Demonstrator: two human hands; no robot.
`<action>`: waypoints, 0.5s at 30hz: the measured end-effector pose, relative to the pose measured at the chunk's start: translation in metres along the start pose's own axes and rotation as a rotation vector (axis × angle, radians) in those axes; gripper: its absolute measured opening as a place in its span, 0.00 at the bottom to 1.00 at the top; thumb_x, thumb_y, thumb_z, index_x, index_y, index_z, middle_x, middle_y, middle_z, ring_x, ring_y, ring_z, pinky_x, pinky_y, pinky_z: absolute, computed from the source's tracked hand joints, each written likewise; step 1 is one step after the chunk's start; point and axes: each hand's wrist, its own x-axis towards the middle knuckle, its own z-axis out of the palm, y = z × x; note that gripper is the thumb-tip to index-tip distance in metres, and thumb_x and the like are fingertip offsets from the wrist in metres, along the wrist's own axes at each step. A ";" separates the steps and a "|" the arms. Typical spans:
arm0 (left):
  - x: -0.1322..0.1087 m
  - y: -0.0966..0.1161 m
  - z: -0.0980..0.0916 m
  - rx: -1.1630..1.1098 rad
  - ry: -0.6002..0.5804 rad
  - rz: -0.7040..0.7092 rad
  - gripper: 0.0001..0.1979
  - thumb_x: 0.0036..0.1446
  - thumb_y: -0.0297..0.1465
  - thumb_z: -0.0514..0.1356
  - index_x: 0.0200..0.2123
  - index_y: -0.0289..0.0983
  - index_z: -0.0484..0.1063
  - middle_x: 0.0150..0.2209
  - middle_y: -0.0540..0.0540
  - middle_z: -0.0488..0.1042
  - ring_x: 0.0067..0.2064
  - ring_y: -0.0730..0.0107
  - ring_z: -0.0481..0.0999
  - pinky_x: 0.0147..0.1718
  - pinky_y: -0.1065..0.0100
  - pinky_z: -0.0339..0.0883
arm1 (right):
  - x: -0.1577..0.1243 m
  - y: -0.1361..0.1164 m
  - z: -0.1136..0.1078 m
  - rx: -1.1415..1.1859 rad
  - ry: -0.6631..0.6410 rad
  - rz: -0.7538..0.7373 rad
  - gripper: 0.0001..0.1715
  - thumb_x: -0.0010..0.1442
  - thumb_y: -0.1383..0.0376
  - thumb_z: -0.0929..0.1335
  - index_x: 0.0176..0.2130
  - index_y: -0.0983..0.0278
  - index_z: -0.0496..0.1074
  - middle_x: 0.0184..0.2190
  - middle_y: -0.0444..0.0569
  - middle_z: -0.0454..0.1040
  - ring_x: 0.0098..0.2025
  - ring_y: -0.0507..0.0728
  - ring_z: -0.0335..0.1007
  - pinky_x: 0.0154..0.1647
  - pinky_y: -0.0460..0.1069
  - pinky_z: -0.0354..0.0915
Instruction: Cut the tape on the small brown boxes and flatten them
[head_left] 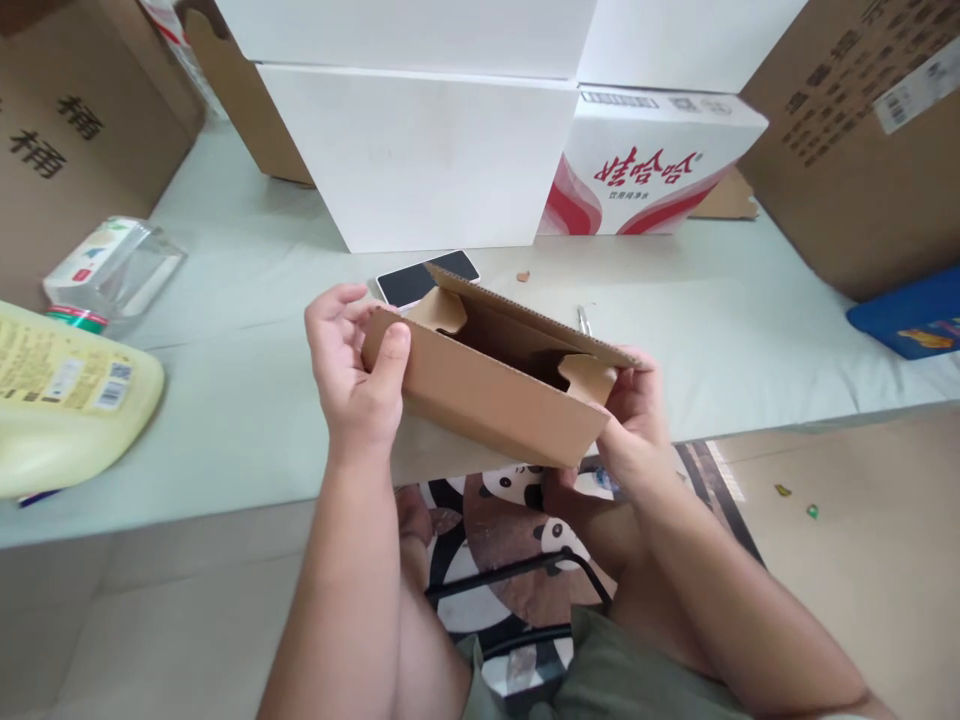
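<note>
A small brown cardboard box [495, 400] is held up in front of me, tilted so that its open top faces me. Its two short end flaps are folded inward, and the dark inside shows between them. My left hand [360, 360] grips the left end, thumb on the near wall and fingers behind. At the opposite end, my right hand [634, 405] is closed around the corner, its fingers partly hidden by the box. Just behind the box a phone with a dark screen [427, 278] lies on the pale cloth-covered table [247, 370].
White cartons [427, 150] stand stacked at the back, beside a red-and-white printed carton [645, 165]. Large brown boxes flank both sides. A yellow jug [75, 400] and a clear bottle [120, 270] lie at left. A blue packet [911, 315] sits at right. Below is a panda-patterned mat [480, 520].
</note>
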 end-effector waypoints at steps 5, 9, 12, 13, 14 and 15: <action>0.000 0.000 -0.007 0.169 -0.085 0.041 0.13 0.64 0.39 0.64 0.50 0.47 0.76 0.56 0.45 0.76 0.57 0.58 0.77 0.59 0.54 0.71 | -0.005 0.010 -0.006 -0.086 -0.069 -0.162 0.16 0.66 0.49 0.68 0.50 0.49 0.77 0.57 0.49 0.68 0.63 0.64 0.65 0.66 0.65 0.64; 0.000 0.004 -0.010 0.300 -0.113 0.078 0.09 0.64 0.33 0.61 0.42 0.44 0.82 0.55 0.45 0.76 0.61 0.57 0.75 0.62 0.54 0.70 | -0.005 0.014 -0.007 -0.092 -0.051 -0.193 0.14 0.69 0.53 0.66 0.48 0.49 0.80 0.55 0.49 0.71 0.60 0.63 0.68 0.65 0.65 0.65; -0.001 0.005 -0.009 0.342 -0.086 0.078 0.10 0.63 0.31 0.61 0.40 0.43 0.83 0.53 0.44 0.76 0.58 0.57 0.76 0.59 0.54 0.72 | -0.004 0.013 -0.006 -0.125 -0.021 -0.214 0.14 0.69 0.54 0.66 0.47 0.50 0.81 0.53 0.49 0.73 0.59 0.63 0.70 0.64 0.66 0.66; -0.001 0.004 -0.008 0.347 -0.081 0.076 0.10 0.62 0.31 0.61 0.40 0.43 0.84 0.53 0.45 0.77 0.58 0.57 0.77 0.57 0.54 0.73 | -0.004 0.014 -0.006 -0.118 -0.026 -0.227 0.17 0.69 0.52 0.65 0.48 0.50 0.81 0.54 0.50 0.73 0.60 0.64 0.70 0.65 0.67 0.65; -0.002 0.004 -0.008 0.342 -0.075 0.072 0.09 0.61 0.31 0.62 0.39 0.44 0.84 0.52 0.45 0.78 0.57 0.57 0.77 0.55 0.55 0.74 | -0.004 0.014 -0.007 -0.112 -0.033 -0.236 0.19 0.70 0.50 0.63 0.49 0.50 0.81 0.55 0.50 0.73 0.60 0.65 0.70 0.65 0.67 0.65; -0.002 0.004 -0.007 0.327 -0.069 0.065 0.09 0.61 0.31 0.62 0.38 0.44 0.85 0.51 0.45 0.78 0.56 0.57 0.78 0.53 0.56 0.75 | -0.003 0.015 -0.007 -0.111 -0.039 -0.239 0.22 0.70 0.48 0.62 0.49 0.49 0.81 0.55 0.50 0.73 0.61 0.65 0.69 0.66 0.68 0.64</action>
